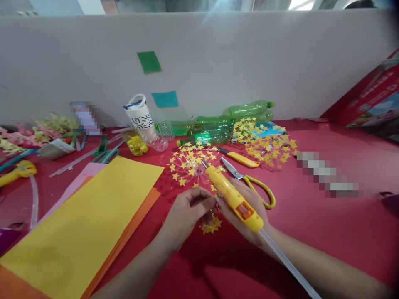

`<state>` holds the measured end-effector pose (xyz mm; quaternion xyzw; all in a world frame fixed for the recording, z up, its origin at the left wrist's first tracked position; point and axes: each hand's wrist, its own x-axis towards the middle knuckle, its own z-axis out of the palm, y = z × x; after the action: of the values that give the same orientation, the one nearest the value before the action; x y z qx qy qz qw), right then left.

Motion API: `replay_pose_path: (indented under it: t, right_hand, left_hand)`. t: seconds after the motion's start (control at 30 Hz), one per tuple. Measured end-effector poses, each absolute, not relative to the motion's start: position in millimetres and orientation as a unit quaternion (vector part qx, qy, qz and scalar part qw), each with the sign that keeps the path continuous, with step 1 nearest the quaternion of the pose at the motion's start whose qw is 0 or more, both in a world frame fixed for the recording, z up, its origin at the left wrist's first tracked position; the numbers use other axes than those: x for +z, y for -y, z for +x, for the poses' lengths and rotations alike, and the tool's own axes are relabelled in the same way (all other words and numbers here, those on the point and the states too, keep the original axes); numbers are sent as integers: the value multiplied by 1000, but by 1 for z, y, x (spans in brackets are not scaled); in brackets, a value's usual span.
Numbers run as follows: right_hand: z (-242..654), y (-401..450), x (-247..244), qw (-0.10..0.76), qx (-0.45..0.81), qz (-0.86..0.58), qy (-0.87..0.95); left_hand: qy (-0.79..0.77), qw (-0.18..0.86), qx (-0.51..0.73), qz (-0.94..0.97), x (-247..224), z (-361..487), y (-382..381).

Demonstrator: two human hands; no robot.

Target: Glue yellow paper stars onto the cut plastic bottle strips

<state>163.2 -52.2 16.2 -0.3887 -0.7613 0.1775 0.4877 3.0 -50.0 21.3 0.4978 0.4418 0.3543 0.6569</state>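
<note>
A yellow glue gun [233, 197] with a clear glue stick in its rear end rests in my right hand [249, 203], its metal tip pointing up and left. My left hand [187, 216] is beside it, its fingers curled and pinched near the right fingertips; what they hold is too small to make out. Just past the hands, yellow paper stars [182, 182] are spread over a clear plastic piece with radiating strips [199, 170]. A small pile of stars [212, 226] lies below my fingers. Yellow-handled scissors [260, 192] and a yellow cutter [243, 159] sit beyond my right hand.
Yellow and orange paper sheets [84, 220] cover the left side of the red table [327, 241]. Green plastic bottles [249, 109] lie by the grey partition [249, 54]. More stars [271, 145] stand at right. Another glue gun [21, 172] is far left.
</note>
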Motion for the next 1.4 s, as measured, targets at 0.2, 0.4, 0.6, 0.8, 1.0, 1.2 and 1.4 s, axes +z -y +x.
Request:
replay_pose_path:
  t: [0.2,0.4,0.6,0.8,1.0,1.2,1.4]
  right_hand:
    - [166,51,23,486,136,-391,770]
    - [170,53,29,441,123,-359,813]
    - [165,52,25,406,117,-334,843]
    - [165,53,24,389,166,-372,827]
    - [164,53,23,387,176,-374,824]
    - [165,53,21,386,151,-385,825]
    - [164,52,20,377,131,-373,837]
  left_hand:
    - [-457,591,419,516,24,-6,51]
    - [-500,465,499,534,29,-26,41]
    - [-511,460,506,521,26,-27,38]
    - [-509,457,514,518,26,-26,38]
    - [-518,453,506,519,29,-26,38]
    - [-522,455,499,520,30,-26,40]
    - [-522,452,499,523,29,-26,41]
